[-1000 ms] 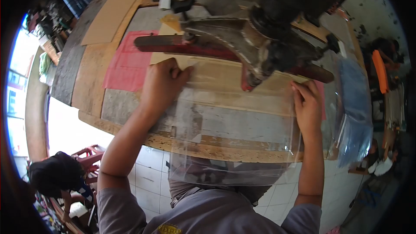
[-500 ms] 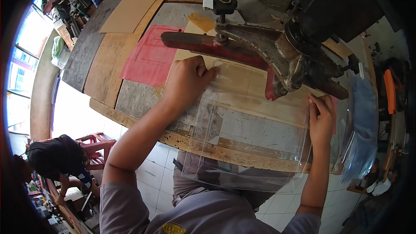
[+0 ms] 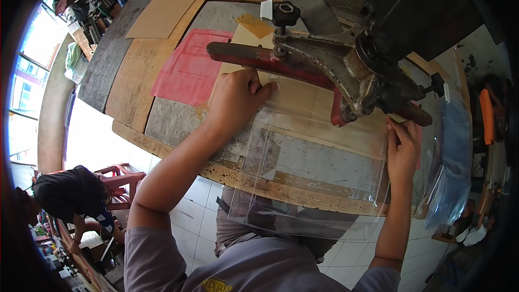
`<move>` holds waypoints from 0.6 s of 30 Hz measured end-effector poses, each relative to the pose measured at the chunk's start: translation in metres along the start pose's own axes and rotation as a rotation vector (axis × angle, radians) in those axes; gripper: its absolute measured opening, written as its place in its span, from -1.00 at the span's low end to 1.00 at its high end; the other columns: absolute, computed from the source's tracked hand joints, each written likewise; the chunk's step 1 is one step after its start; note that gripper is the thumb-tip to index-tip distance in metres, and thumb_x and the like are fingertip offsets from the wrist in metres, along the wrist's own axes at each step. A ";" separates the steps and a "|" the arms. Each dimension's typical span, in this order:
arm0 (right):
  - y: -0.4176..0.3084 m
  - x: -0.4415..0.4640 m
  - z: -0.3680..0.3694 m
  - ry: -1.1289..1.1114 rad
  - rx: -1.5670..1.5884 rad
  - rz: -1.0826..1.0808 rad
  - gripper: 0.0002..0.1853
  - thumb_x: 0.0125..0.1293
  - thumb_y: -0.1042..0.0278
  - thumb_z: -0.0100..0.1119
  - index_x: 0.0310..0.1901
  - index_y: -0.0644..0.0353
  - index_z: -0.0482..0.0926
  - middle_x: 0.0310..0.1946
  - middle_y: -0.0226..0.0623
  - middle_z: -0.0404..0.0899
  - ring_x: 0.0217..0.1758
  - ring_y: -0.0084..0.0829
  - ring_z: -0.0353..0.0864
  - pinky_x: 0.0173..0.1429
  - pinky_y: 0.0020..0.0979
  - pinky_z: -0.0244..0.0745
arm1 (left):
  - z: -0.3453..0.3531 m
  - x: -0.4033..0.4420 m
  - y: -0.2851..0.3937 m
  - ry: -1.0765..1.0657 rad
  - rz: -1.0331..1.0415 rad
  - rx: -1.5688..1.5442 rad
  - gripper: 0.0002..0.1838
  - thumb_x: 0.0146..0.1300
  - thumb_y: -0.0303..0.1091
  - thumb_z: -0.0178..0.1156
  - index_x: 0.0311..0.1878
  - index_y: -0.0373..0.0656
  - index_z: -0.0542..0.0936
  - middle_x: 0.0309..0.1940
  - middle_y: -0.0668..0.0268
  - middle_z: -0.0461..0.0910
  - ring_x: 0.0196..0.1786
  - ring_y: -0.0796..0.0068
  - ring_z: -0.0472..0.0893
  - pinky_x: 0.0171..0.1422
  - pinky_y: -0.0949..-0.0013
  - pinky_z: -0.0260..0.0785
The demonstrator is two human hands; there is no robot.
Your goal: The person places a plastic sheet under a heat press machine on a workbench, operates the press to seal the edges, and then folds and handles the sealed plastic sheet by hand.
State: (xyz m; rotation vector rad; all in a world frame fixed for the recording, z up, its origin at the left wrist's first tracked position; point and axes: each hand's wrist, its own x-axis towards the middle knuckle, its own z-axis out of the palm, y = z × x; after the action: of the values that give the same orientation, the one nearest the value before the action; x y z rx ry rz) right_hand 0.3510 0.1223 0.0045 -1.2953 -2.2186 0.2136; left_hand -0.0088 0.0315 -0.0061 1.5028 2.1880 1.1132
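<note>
A clear plastic sheet (image 3: 319, 178) stretches between my two hands, and its lower part hangs over the table's front edge. My left hand (image 3: 240, 94) is closed on its upper left corner, thumb against the curled fingers. At the right, my right hand (image 3: 403, 148) pinches the sheet's other upper corner. Both hands are just in front of the red bar (image 3: 303, 70) of a metal press (image 3: 351, 65). Under the plastic and the bar lies a pale yellowish sheet (image 3: 303, 100). Pink sheeting (image 3: 186, 67) shows to the left of my left hand.
Brown cardboard (image 3: 167, 8) lies at the table's back left. A stack of clear bluish plastic (image 3: 451, 157) hangs over the right edge. Black knobs (image 3: 285, 14) stick up from the press. Another person (image 3: 73, 192) bends near a red stool (image 3: 123, 184) at the lower left.
Since a second ago the view has shifted, so the table and press appear farther right. My hands keep their hold on the plastic, in nearly the same place against the bar.
</note>
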 end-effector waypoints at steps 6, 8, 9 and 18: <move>0.000 0.000 0.000 0.015 -0.026 -0.001 -0.77 0.36 0.60 0.29 0.01 0.25 0.76 -0.32 -0.25 0.46 -0.27 -0.31 0.49 -0.16 -0.30 0.41 | -0.002 0.000 0.002 -0.022 -0.012 0.009 -0.51 0.19 -0.20 0.48 -0.57 -0.20 0.37 -0.63 0.12 0.54 -0.52 0.01 0.56 -0.35 0.09 0.41; 0.000 0.000 0.001 0.025 -0.027 -0.014 -0.77 0.35 0.61 0.29 0.00 0.25 0.77 -0.33 -0.26 0.44 -0.29 -0.32 0.47 -0.17 -0.30 0.39 | -0.003 0.000 0.003 -0.026 -0.022 0.011 -0.51 0.20 -0.19 0.48 -0.57 -0.20 0.37 -0.63 0.12 0.54 -0.52 0.01 0.56 -0.35 0.10 0.41; 0.000 0.000 0.001 0.029 -0.032 -0.021 -0.77 0.35 0.61 0.29 0.00 0.25 0.77 -0.33 -0.26 0.45 -0.29 -0.33 0.47 -0.17 -0.30 0.39 | -0.003 -0.001 0.004 -0.024 -0.021 0.007 -0.52 0.20 -0.20 0.48 -0.57 -0.20 0.37 -0.63 0.13 0.54 -0.51 0.01 0.56 -0.35 0.10 0.41; 0.001 0.001 0.000 0.030 -0.029 -0.057 -0.75 0.33 0.64 0.28 0.01 0.28 0.75 -0.32 -0.22 0.46 -0.30 -0.31 0.54 -0.17 -0.29 0.44 | -0.004 -0.001 0.004 -0.020 0.014 0.037 -0.54 0.20 -0.20 0.47 -0.56 -0.19 0.39 -0.64 0.14 0.52 -0.52 0.02 0.55 -0.36 0.10 0.40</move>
State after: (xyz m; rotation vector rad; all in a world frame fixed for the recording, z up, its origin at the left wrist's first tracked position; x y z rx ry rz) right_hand 0.3511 0.1236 0.0045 -1.2410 -2.2377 0.1405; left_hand -0.0079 0.0297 -0.0004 1.5405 2.1998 1.0625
